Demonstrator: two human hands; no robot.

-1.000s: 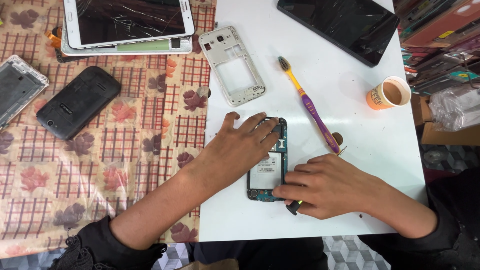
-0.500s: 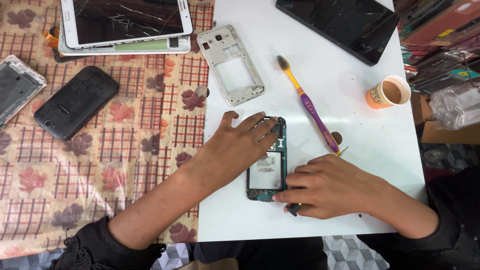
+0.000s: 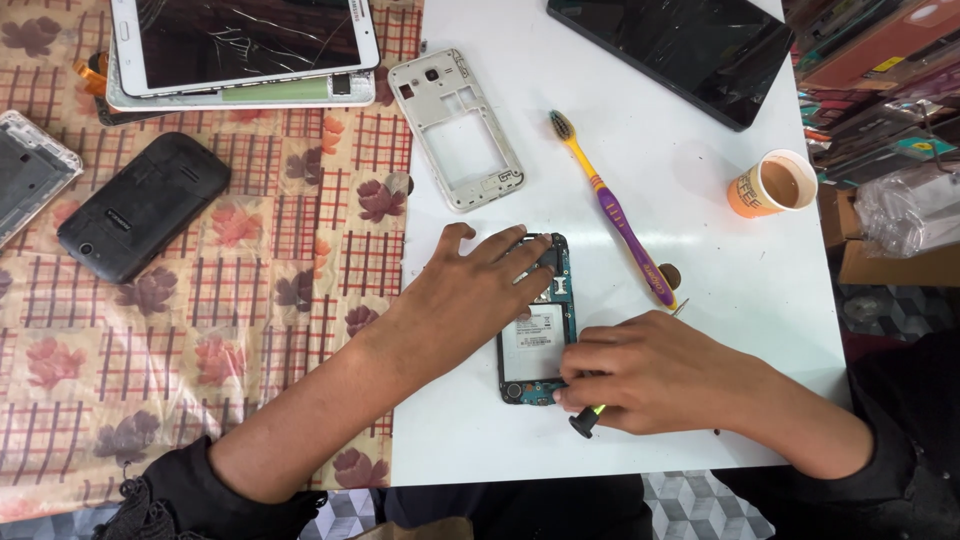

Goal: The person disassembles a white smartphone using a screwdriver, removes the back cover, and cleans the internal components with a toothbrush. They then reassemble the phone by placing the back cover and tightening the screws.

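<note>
An opened phone (image 3: 540, 345) with its circuit board exposed lies on the white board (image 3: 640, 400). My left hand (image 3: 470, 295) rests flat on the phone's upper part, fingers spread, pressing it down. My right hand (image 3: 645, 372) grips a small screwdriver (image 3: 585, 422) with a black cap and yellow shaft, its tip at the phone's lower right corner. A yellow and purple toothbrush (image 3: 612, 210) lies just right of the phone.
A white phone frame (image 3: 458, 130) lies above the phone. A dark tablet (image 3: 680, 45), an orange paper cup (image 3: 770, 185), a cracked white tablet (image 3: 245, 40), a black phone (image 3: 145, 205) and a grey back cover (image 3: 25, 175) surround it on the checked floral cloth (image 3: 200, 330).
My right hand has shifted slightly at the phone's lower edge with the screwdriver. My left hand stays on the phone.
</note>
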